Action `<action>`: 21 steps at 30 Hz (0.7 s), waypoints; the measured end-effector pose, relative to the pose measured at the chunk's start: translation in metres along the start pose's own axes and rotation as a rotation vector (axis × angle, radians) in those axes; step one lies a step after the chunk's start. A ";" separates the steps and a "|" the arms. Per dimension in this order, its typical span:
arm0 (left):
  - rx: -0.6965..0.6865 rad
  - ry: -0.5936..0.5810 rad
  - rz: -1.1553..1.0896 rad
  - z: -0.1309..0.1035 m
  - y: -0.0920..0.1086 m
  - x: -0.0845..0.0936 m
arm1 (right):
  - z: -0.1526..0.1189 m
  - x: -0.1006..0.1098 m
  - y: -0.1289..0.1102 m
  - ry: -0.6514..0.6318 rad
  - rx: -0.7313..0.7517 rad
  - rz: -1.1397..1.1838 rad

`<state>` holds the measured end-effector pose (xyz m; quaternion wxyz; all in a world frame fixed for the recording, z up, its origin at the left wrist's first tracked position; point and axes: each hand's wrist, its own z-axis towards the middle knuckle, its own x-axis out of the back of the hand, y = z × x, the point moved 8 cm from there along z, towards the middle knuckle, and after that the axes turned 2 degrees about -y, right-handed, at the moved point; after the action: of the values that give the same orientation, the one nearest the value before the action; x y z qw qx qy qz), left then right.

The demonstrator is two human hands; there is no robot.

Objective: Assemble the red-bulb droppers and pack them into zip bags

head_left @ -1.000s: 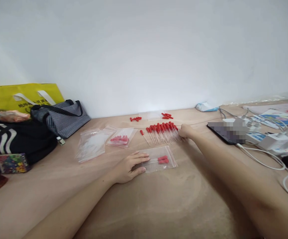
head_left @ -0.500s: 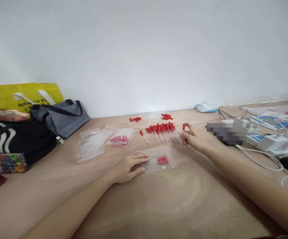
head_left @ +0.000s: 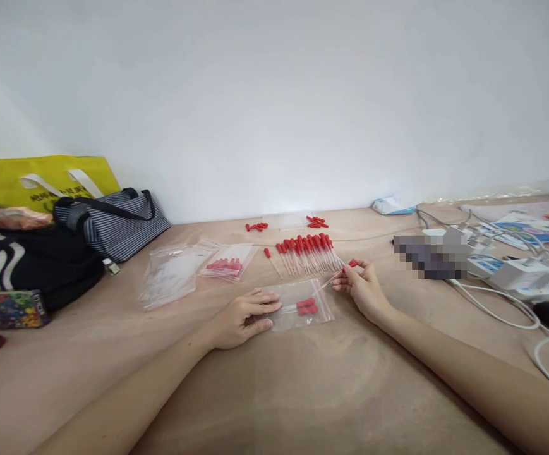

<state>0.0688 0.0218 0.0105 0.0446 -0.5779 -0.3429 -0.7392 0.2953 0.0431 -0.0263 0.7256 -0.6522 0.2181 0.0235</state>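
Note:
My left hand (head_left: 244,318) lies flat, fingers spread, on the closed end of a clear zip bag (head_left: 283,321). Inside that bag are droppers with red rubber bulbs (head_left: 307,306). Between thumb and fingers, my right hand (head_left: 360,289) pinches a single dropper (head_left: 330,279), its red bulb toward the fingertips and its thin clear tube pointing left over the bag's zip end. Whether the tube's tip is inside the opening, I cannot tell. Behind the bag lies a row of red-bulbed droppers (head_left: 305,248), with one more dropper (head_left: 267,253) apart at its left.
Left of the bag are a filled bag of droppers (head_left: 225,266) and a stack of flat zip bags (head_left: 167,278). Loose red bulbs (head_left: 257,227) lie near the wall. A striped bag (head_left: 120,224) stands far left; chargers (head_left: 523,276) and cables crowd the right.
My right hand has drawn the dropper from the row's right end toward the zip bag and tipped it from upright to slanting. My left hand stays on the bag.

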 end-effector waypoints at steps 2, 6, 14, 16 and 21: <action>0.004 -0.003 0.005 0.000 0.000 0.000 | -0.004 -0.004 0.003 -0.015 -0.039 0.047; 0.016 -0.019 0.027 -0.001 0.001 -0.001 | -0.010 -0.014 0.008 -0.095 -0.115 0.023; 0.084 -0.020 0.049 -0.003 -0.003 -0.002 | -0.012 -0.028 0.007 -0.326 0.084 -0.655; 0.071 -0.021 0.048 -0.003 -0.003 -0.002 | -0.014 -0.034 0.001 -0.373 0.185 -0.762; 0.025 -0.023 0.041 -0.003 -0.001 -0.003 | -0.018 -0.050 0.001 -0.628 0.240 -0.802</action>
<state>0.0672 0.0203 0.0065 0.0632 -0.5927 -0.3407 -0.7271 0.2443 0.0381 -0.0105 0.7777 -0.5584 -0.2756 -0.0869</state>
